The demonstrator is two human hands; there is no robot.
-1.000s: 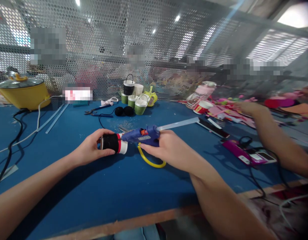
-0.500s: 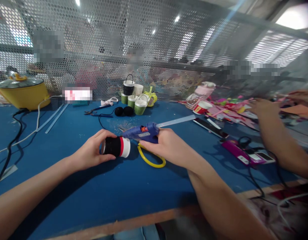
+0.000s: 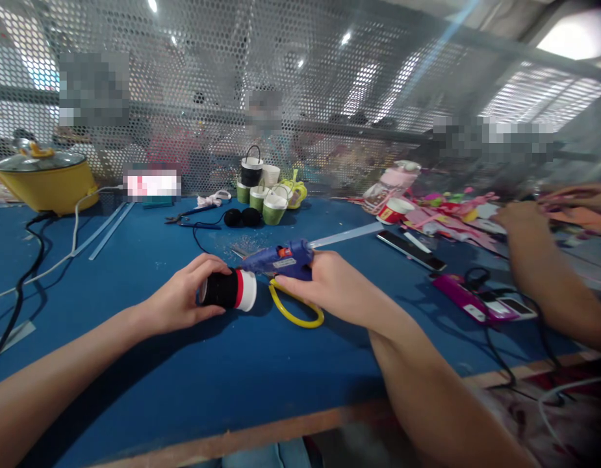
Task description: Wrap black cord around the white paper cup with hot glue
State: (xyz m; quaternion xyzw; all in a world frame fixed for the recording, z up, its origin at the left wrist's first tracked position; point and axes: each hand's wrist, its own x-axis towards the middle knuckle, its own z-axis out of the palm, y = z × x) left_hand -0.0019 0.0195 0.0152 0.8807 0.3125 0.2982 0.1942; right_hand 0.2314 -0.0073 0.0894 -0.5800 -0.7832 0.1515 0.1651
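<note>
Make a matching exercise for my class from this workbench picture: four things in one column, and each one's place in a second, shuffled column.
Things
1. glue gun
2. black-wrapped cup
3. yellow cooker
4. yellow loop

Places
A. far left of the blue table, by the mesh screen
B. in the right hand
C. on its side in the left hand
D. flat on the table below the right hand

Pairs: 1-B, 2-C, 3-A, 4-D

Two bare forearms and hands (image 3: 183,302), no sleeves, no rings, no watch, no gloves.
</note>
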